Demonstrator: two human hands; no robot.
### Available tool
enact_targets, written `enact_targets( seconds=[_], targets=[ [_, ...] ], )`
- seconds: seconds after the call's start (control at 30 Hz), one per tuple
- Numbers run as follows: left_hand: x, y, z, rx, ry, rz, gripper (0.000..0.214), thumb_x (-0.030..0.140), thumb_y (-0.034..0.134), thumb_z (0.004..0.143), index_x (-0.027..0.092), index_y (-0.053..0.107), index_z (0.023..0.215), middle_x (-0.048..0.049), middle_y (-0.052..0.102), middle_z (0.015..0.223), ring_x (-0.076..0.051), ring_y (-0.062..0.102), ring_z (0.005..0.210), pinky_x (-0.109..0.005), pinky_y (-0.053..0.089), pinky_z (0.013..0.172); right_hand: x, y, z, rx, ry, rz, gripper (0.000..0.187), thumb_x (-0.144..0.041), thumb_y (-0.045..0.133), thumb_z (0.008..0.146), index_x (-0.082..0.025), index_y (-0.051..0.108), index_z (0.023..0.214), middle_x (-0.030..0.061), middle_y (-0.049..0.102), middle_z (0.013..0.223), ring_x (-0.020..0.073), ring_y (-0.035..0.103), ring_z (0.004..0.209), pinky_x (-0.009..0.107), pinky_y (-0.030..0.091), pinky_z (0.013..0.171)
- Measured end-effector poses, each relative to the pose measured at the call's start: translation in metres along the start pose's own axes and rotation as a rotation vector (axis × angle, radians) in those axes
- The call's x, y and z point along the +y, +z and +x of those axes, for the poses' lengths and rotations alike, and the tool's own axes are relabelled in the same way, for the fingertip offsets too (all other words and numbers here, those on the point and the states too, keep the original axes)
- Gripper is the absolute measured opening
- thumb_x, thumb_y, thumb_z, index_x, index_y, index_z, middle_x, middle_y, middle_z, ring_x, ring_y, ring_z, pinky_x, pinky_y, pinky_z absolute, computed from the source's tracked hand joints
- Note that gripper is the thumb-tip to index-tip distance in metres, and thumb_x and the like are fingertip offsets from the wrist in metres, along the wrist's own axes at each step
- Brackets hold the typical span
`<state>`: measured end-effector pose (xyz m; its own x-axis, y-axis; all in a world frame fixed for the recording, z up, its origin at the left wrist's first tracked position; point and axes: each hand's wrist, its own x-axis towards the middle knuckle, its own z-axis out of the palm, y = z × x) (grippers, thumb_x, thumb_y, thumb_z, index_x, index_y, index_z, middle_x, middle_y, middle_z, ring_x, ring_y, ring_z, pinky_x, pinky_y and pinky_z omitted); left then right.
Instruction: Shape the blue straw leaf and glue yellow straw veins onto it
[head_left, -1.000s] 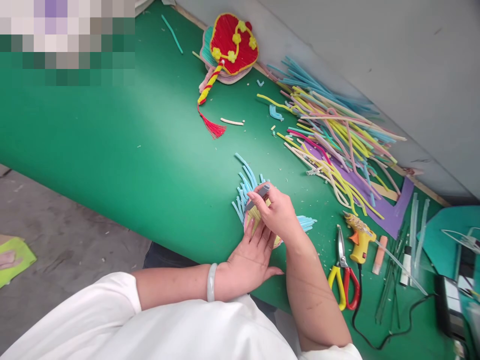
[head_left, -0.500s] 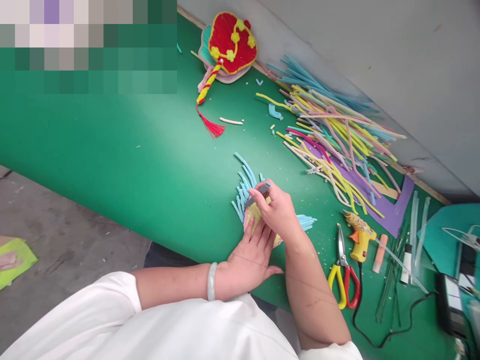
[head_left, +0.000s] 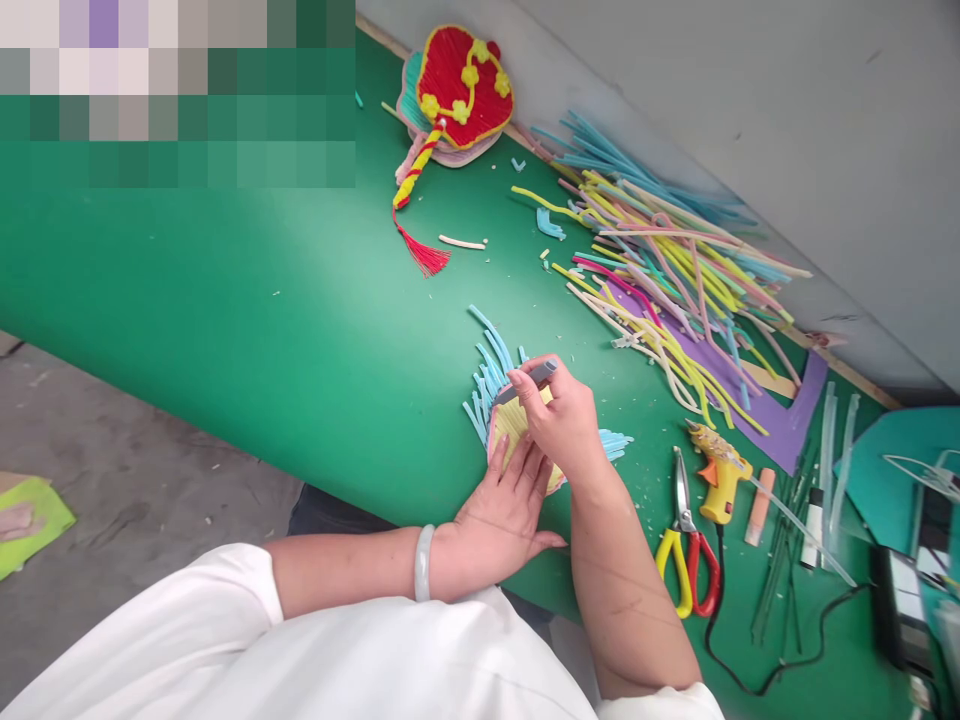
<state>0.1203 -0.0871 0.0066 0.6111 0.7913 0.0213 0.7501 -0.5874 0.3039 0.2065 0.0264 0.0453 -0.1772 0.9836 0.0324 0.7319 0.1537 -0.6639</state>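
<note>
Near the close edge of the green table (head_left: 337, 330), the person's left hand (head_left: 510, 515) lay flat, fingers spread over a yellow panel (head_left: 510, 425), gripping nothing. Just beyond it the right hand (head_left: 561, 425) was closed around a slim grey tool (head_left: 541, 374). From that grip the panel lay below and to the left; the tool slanted across its far side, running from upper right down toward the left edge, with the left fingertips resting on the nearer side. Blue strips (head_left: 491, 378) fanned out past that far side. I couldn't make out the tool's tip or tell whether it touched, and the two hands hid much of the panel's right part. Off to the right were scissors (head_left: 684, 522) and a glue gun (head_left: 720, 478), then a heap of coloured strips (head_left: 675, 260), and farther back a red fan (head_left: 461, 85). The table's far left corner was masked from sight.
</note>
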Motion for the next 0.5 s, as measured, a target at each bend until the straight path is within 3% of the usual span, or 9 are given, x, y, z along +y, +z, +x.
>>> enact_targets(
  seconds=[0.33,0.5],
  targets=[
    [0.0001,0.0019,0.0008,-0.039,0.002,-0.02,0.09,0.069,0.042,0.088,-0.002,0.041,0.144,-0.0261,0.034,0.153,-0.043,0.021,0.146,-0.059,0.012,0.118,-0.0005,0.0039,-0.0016,-0.06,-0.024,0.011,0.029,-0.048,0.052,0.093,-0.023,0.055,0.078,0.0001,0.064,0.072,0.0168,0.057,0.066,0.029,0.042,0.068],
    [-0.0001,0.0019,0.0003,-0.018,-0.003,-0.017,0.09,0.069,0.042,0.088,-0.002,0.042,0.142,-0.0259,0.034,0.154,-0.041,0.018,0.147,-0.058,0.008,0.119,-0.0005,0.0011,-0.0022,0.012,-0.028,-0.008,0.032,-0.051,0.051,0.094,-0.023,0.057,0.081,0.0015,0.065,0.076,0.0172,0.057,0.069,0.028,0.043,0.066]
  ],
)
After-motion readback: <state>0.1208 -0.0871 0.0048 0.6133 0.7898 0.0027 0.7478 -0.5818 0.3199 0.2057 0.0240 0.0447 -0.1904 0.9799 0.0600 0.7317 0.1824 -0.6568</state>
